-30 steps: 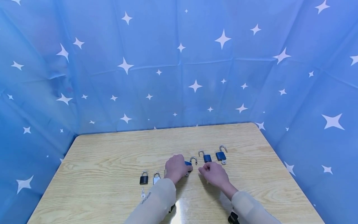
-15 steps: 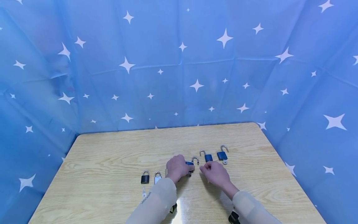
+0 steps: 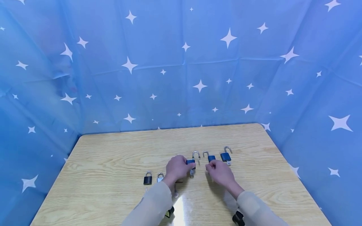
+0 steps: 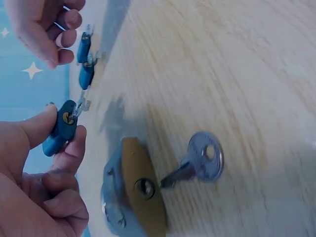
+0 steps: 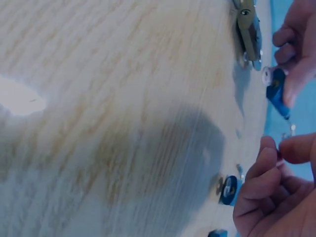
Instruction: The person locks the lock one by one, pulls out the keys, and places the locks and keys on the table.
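My left hand (image 3: 177,169) pinches a blue padlock (image 4: 61,129) between thumb and fingers. Its shackle (image 3: 196,153) stands open, and a key (image 3: 192,172) sits in the lock. To the right, my right hand (image 3: 220,173) has its fingers loosely curled, thumb near the index finger, with nothing seen in it. Just beyond that hand lies a second blue padlock (image 3: 211,158) with its shackle open, partly covered by the fingers. Below my left hand rests a brass-faced padlock (image 4: 143,190), a loose key (image 4: 206,157) beside its keyhole; my hand mostly hides this padlock in the head view.
Another blue padlock (image 3: 225,157) with an open shackle and a key lies farther right. At left are a black padlock (image 3: 147,180) and a silver one (image 3: 160,179), both with closed shackles. A starred blue curtain (image 3: 181,78) stands behind the wooden table (image 3: 113,157).
My left hand has raised the blue padlock slightly, and its key shows more fully. My right hand has shifted a little to the right. The head view has turned slightly left.
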Available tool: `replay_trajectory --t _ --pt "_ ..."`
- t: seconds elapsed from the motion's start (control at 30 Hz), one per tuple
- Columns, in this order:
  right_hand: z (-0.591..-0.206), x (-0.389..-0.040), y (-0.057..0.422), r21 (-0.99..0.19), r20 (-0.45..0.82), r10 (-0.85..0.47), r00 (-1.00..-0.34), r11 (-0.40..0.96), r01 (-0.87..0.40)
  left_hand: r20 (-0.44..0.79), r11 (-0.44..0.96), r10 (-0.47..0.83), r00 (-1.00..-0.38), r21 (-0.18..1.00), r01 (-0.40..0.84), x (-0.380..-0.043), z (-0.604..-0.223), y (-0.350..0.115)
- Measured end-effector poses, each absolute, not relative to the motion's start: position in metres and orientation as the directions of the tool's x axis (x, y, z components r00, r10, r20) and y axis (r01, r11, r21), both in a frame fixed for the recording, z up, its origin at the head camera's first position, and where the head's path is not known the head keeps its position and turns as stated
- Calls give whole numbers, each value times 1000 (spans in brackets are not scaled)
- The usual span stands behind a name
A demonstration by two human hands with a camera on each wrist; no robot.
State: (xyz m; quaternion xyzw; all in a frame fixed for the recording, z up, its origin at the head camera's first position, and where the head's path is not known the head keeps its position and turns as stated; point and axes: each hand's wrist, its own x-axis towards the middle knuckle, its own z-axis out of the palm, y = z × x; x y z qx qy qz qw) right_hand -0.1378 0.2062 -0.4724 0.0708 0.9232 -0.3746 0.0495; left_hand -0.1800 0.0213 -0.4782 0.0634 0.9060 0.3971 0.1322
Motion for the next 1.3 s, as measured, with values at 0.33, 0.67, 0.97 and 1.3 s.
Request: replay_trajectory --t 0.33,0.67,0.97,1.3 --pt "-464 -147 210 -742 -55 18 -998 668 53 -215 604 304 -928 797 13 -170 -467 -2" --pt "-466 -159 211 -849 -5 -132 -991 524 -65 -199 583 319 -927 812 26 -162 -471 -14" --pt "-462 -163 204 -900 -3 -193 -981 429 -81 -190 554 334 -923 832 30 -159 -474 -13" --pt "-462 -163 200 -901 -54 -230 -972 431 -52 -198 521 351 -915 854 15 -159 -482 -9"
